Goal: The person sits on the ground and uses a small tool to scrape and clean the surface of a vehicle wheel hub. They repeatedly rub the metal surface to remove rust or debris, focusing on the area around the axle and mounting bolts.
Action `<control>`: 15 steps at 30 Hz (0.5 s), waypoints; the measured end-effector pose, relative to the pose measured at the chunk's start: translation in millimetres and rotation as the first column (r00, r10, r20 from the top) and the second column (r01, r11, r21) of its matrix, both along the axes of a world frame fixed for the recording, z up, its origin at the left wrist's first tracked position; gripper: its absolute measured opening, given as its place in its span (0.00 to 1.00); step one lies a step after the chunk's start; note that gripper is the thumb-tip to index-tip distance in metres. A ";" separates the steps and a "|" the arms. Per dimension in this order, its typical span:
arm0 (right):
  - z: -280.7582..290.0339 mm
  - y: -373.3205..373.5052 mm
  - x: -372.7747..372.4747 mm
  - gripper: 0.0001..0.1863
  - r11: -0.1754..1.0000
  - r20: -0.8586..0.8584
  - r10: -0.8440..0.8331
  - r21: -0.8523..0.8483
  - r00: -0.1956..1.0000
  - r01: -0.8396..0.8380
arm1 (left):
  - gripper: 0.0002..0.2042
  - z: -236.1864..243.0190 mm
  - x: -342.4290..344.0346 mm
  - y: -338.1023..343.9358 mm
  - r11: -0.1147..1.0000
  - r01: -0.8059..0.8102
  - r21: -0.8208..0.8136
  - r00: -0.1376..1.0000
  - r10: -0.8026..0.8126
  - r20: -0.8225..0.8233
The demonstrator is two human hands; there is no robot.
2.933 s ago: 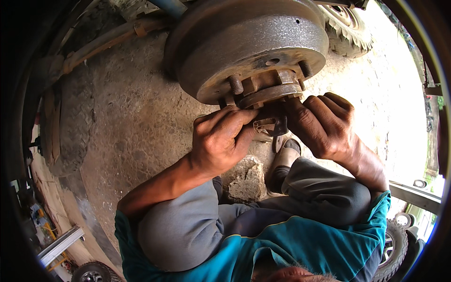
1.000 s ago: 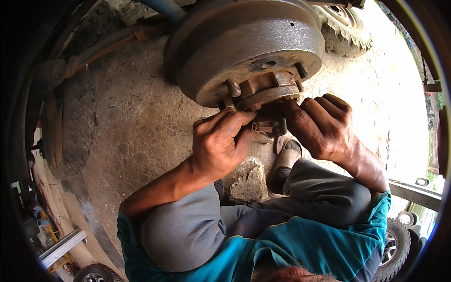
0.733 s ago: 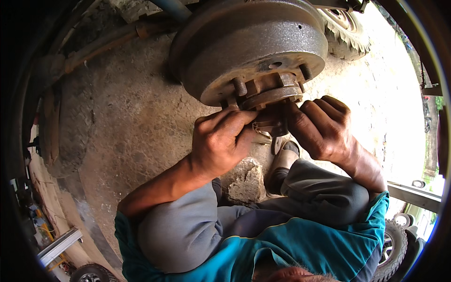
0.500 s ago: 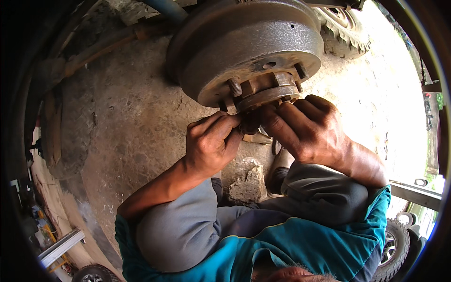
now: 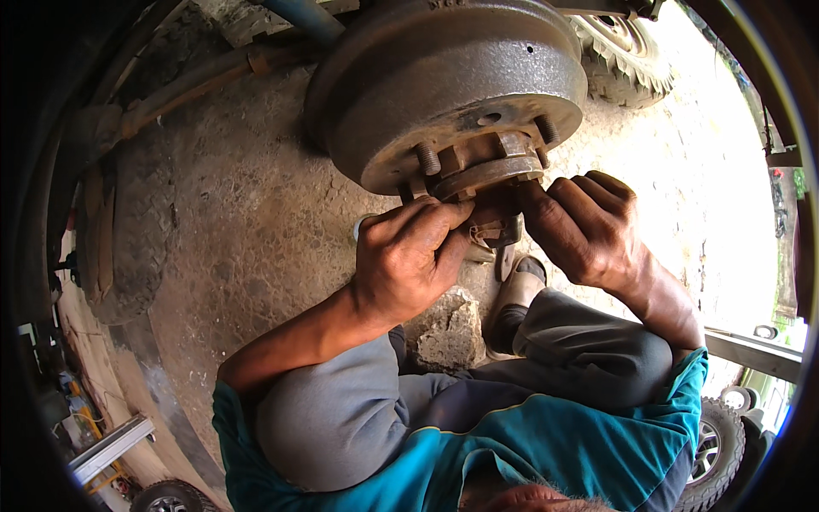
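A dark metal brake drum fills the upper middle, with threaded wheel studs standing out from its face. At its centre the round hub flange faces me, small bolt heads along its edge. My left hand is closed at the flange's lower left, fingertips pressed together against it; what they hold, if anything, is hidden. Across from it, my right hand has its fingers curled, the forefinger and thumb at the flange's right edge. Between the hands is a dark, shadowed part whose kind I cannot make out.
Below the hands a rough stone block lies on the stained concrete floor, beside my sandalled foot. A treaded tyre stands behind the drum. Another wheel is at lower right. A rusty bar runs at upper left.
My right hand has shifted slightly right, away from the flange's middle. My left hand has moved a little right along the lower edge, and the gap between them has opened.
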State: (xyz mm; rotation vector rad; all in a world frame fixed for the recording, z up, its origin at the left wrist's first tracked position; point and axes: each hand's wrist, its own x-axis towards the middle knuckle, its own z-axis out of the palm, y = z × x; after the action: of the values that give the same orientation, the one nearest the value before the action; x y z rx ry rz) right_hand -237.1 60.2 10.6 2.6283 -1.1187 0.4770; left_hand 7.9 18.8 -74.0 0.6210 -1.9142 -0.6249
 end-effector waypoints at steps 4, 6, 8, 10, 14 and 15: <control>2.3 -1.1 4.2 0.17 0.999 -0.021 0.032 -0.021 0.999 -0.033 | 0.08 -0.9 3.8 -1.7 1.000 -0.008 0.010 1.000 0.007 0.030; 2.1 -2.1 15.8 0.12 0.998 -0.059 0.046 -0.044 0.997 -0.049 | 0.06 -6.8 10.9 -1.7 0.999 0.001 0.042 1.000 -0.003 0.031; -7.5 -7.1 25.4 0.12 0.992 -0.078 0.091 -0.083 0.993 -0.098 | 0.05 -17.1 21.2 -1.1 0.997 0.018 0.078 1.000 -0.019 0.017; -8.7 -7.5 27.7 0.14 0.994 -0.056 0.071 -0.085 0.996 -0.075 | 0.05 -16.7 22.5 -1.7 0.998 0.010 0.067 0.999 -0.013 0.045; -5.6 -5.1 18.3 0.15 0.998 -0.025 0.042 -0.050 0.999 -0.043 | 0.06 -11.4 13.7 -1.3 0.999 -0.004 0.043 0.998 0.001 0.065; -3.2 -3.7 14.7 0.16 0.999 -0.021 0.037 -0.027 0.999 -0.037 | 0.06 -10.9 11.5 0.3 0.999 -0.008 0.048 0.998 0.005 0.065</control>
State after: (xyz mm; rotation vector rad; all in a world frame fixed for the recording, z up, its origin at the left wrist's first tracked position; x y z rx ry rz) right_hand -222.4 56.5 7.5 2.6289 -1.0518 0.4682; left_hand 19.4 19.1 -84.8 0.6850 -1.9612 -0.6552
